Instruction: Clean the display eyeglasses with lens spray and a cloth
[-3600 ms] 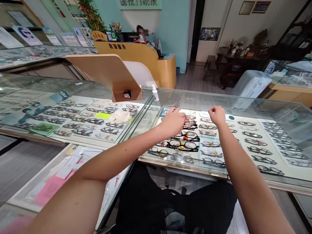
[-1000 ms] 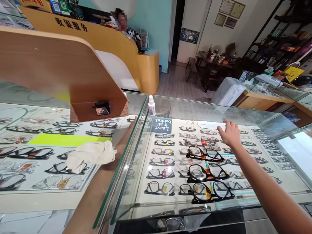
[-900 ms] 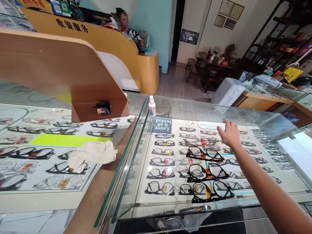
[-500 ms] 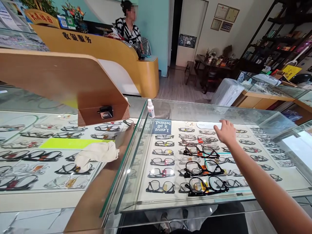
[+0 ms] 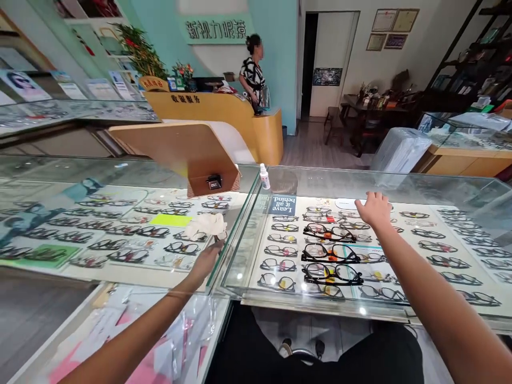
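Observation:
My left hand (image 5: 210, 257) is over the left part of the counter, close to a crumpled cream cloth (image 5: 206, 226). Its fingers look drawn together at a small dark thing I cannot make out. Palm down, my right hand (image 5: 375, 208) rests on the glass counter top with its fingers apart and holds nothing. To its left, three black eyeglasses form a column on the glass: a far pair (image 5: 335, 233), a middle pair (image 5: 331, 253) and a near pair (image 5: 332, 274). Beyond them stands a small white spray bottle (image 5: 264, 177).
Rows of eyeglasses lie inside the glass display case (image 5: 400, 178). A tilted brown-backed mirror or board (image 5: 172, 141) stands on the left counter. Below it is a drawer (image 5: 100, 325) with plastic packets. A person (image 5: 253, 74) stands behind the yellow cashier desk (image 5: 208, 112).
My left hand has drawn back toward me, from beyond the cloth to its near right side. My right hand stays on the glass. The camera view has shifted, showing more of the left counter.

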A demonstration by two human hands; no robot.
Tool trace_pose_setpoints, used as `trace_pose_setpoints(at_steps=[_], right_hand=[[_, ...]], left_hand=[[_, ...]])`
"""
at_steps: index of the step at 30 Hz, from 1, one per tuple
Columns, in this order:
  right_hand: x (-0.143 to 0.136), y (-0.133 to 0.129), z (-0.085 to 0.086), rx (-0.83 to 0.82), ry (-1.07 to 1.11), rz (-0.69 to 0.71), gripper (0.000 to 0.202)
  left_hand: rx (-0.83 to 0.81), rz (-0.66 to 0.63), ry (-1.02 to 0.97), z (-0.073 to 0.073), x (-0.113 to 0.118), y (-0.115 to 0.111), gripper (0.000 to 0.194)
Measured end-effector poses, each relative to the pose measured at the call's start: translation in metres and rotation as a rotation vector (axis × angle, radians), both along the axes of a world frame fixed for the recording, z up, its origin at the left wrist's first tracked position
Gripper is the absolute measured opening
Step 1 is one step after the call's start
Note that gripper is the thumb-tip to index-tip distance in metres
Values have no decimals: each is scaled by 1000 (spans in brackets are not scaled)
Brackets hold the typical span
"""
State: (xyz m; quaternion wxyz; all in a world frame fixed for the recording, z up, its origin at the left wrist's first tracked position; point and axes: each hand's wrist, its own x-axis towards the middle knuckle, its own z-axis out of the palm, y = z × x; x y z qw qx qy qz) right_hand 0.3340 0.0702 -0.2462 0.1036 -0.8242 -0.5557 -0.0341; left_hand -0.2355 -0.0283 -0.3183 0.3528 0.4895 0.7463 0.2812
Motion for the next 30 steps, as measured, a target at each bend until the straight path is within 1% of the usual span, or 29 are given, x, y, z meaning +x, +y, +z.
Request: trace_pose_setpoints(at_steps=[2, 4, 7, 9, 11, 12, 14, 15, 16, 18, 20, 22, 23, 24, 26, 28, 30], right_hand=[[1, 1, -1, 5, 6, 6, 67], [1, 2, -1, 7, 13, 11, 68], [2, 3, -2, 6, 25, 14, 70], [2, 4, -3, 5, 32, 20, 70], [3, 5, -4, 6, 38, 26, 70], [3, 6, -5, 8, 42, 27, 69], [4, 8, -7, 13, 49, 28, 68], [5, 9, -8, 15, 53, 28, 68], [5, 9, -9, 16, 56, 29, 68], [6, 10, -10, 15, 62, 35, 69], [7, 10, -9, 8, 72, 42, 70], [7, 10, -8, -2, 85, 51, 69], [8, 9, -7, -5, 90, 55, 69], [8, 8, -6, -8, 95, 59, 69], [7, 7, -4, -8, 103, 64, 68], [6, 5, -2, -6, 110, 64, 67], [5, 4, -1, -5, 117, 59, 65]], left_hand=[[-39, 23, -44, 4, -9, -36, 62], [-87, 33, -83, 12, -19, -74, 66], [-225, 42, -140, 29, -36, -134, 62], [-326, 76, -145, 42, -53, -176, 60], [-354, 107, -92, 61, -73, -215, 57], [-352, 106, -50, 73, -82, -232, 55], [-279, 157, 57, 104, -94, -256, 61], [-267, 173, 112, 122, -94, -262, 64], [-278, 166, 136, 141, -91, -263, 66], [-239, 184, 122, 178, -70, -251, 75], [-134, 152, 24, 207, -34, -225, 70], [-5, 106, -108, 225, 12, -193, 79], [58, 98, -190, 231, 37, -176, 82], [87, 62, -291, 235, 64, -159, 77], [139, -31, -547, 236, 118, -125, 62], [136, -104, -809, 232, 170, -90, 50], [37, -101, -997, 222, 215, -51, 48]])
